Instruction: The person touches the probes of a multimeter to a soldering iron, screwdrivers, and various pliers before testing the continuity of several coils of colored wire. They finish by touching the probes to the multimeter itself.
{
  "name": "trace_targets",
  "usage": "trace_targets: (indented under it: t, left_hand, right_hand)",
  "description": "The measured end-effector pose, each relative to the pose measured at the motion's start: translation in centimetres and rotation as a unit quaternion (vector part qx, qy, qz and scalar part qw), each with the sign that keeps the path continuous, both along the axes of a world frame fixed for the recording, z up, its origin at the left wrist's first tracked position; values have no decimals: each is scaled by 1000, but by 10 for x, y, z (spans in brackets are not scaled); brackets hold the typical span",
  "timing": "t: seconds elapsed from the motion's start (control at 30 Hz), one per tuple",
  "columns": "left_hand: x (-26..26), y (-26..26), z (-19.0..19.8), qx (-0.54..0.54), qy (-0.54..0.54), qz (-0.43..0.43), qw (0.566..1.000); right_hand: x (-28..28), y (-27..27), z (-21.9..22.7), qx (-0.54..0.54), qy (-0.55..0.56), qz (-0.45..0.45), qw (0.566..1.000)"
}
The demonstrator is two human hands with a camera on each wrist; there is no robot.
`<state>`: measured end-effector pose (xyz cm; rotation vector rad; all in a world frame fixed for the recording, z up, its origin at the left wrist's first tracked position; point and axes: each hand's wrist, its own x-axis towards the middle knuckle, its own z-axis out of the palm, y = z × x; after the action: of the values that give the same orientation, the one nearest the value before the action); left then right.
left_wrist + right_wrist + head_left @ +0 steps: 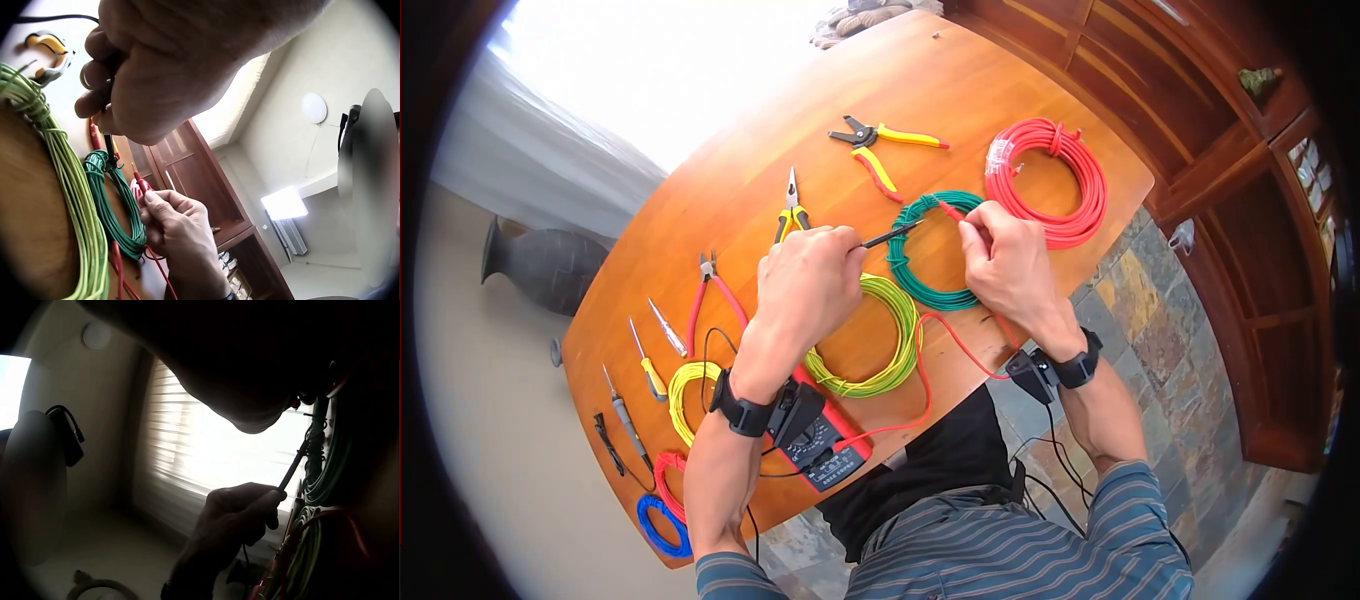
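My left hand (808, 280) grips a black test probe (890, 236), its tip pointing right over the dark green wire coil (945, 300). Opposite it, my right hand (1012, 265) pinches a red test probe (950, 211) between thumb and fingers, tip turned toward the black one. In the left wrist view the red probe (142, 182) shows a bare metal point, and the two tips stand apart. A red lead (927, 380) runs back to the red-cased multimeter (828, 455), which the left wrist partly covers. Beneath the left hand lies a yellow-green wire coil (912, 350).
Wire strippers (863, 135), long-nose pliers (791, 200) and a large red coil (1090, 190) lie farther back. Left are red-handled cutters (700, 295), a screwdriver (652, 378), a soldering iron (626, 420) and small yellow, red and blue coils. The table's near edge borders my body.
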<state>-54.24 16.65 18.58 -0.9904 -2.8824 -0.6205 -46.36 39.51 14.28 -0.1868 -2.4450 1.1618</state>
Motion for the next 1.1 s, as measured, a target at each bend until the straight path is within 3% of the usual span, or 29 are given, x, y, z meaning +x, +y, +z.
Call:
trace_targets:
  t: [0.2, 0.37, 0.43, 0.5, 0.63, 0.67, 0.73, 0.9, 0.97, 1.1]
  left_hand:
    - [3, -2, 9, 2, -17, -8, 1000]
    - [4, -2, 16, -76, 85, 34, 993]
    - [6, 1, 27, -70, 109, 32, 991]
    - [7, 5, 37, -41, 156, 58, 985]
    - [8, 33, 55, 41, 123, -15, 991]
    - [9, 47, 61, 21, 93, -18, 995]
    - [3, 75, 55, 34, 93, -48, 994]
    - [-21, 134, 25, 60, 26, -109, 992]
    - [-24, 148, 18, 16, 18, -100, 995]
    - [-20, 149, 22, 3, 56, -72, 996]
  right_hand:
    - [-3, 1, 2, 10, -10, 8, 1000]
    - [0, 4, -2, 94, -40, 21, 995]
    - [1, 9, 2, 64, -33, 3, 997]
    - [3, 17, 7, -1, 86, -59, 995]
    - [4, 58, 32, -33, 34, -175, 983]
    - [2, 73, 31, -33, 35, -178, 983]
    - [-5, 102, 26, -27, 22, -240, 970]
    - [-13, 130, 16, -8, 1, -250, 968]
    - [-14, 130, 10, 52, 10, -264, 963]
    - [-14, 127, 10, 46, 17, -264, 963]
